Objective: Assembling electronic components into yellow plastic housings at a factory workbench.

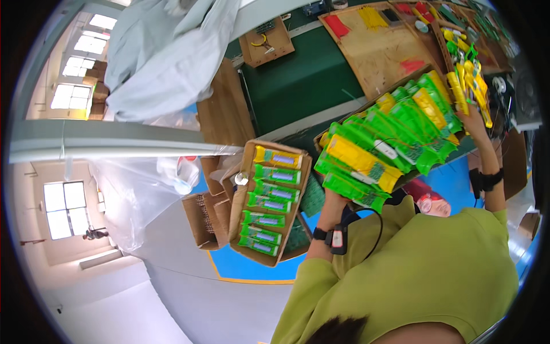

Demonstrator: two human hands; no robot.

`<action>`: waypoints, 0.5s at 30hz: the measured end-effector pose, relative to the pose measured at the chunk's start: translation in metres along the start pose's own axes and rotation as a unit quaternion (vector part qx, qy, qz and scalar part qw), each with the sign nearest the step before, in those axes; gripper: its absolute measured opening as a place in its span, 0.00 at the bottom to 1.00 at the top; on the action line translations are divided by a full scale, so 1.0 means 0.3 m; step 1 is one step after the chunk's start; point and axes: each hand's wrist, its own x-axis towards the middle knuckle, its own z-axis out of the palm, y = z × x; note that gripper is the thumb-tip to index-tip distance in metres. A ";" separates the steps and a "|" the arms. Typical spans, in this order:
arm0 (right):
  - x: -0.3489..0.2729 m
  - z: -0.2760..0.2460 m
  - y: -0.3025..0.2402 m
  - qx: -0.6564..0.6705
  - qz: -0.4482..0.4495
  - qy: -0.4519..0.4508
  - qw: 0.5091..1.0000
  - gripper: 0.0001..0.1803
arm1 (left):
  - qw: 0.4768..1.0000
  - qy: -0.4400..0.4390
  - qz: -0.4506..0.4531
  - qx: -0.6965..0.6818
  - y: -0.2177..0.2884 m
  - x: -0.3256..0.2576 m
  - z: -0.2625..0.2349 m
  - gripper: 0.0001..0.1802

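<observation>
Both hands carry a long cardboard tray [366, 106] packed with green and yellow sleeved packs [389, 146], held tilted above the green workbench [298, 80]. Left hand [335, 200] grips its lower end, fingers hidden underneath; right hand [474, 120] clasps the upper end. Just left, a second cardboard tray [246, 172] holds similar packs in a row.

left hand [334, 202] mostly hidden under green and yellow packets [389, 146], right hand [474, 119] fingers hidden behind them
</observation>
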 end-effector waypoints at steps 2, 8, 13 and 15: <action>-0.128 -0.028 0.171 0.073 0.028 -0.013 0.997 0.18 | 1.000 -0.009 -0.021 0.005 -0.022 -0.006 -0.055 0.22; -0.699 -0.127 0.168 0.142 0.171 0.007 0.975 0.14 | 0.984 -0.101 -0.141 0.045 -0.061 -0.154 -0.194 0.26; -1.061 -0.117 0.251 0.139 0.237 0.068 0.959 0.14 | 0.970 -0.126 -0.157 0.138 -0.140 -0.280 -0.280 0.24; -1.170 -0.105 0.246 0.147 0.242 0.096 0.954 0.14 | 0.970 -0.111 -0.148 0.157 -0.187 -0.306 -0.339 0.24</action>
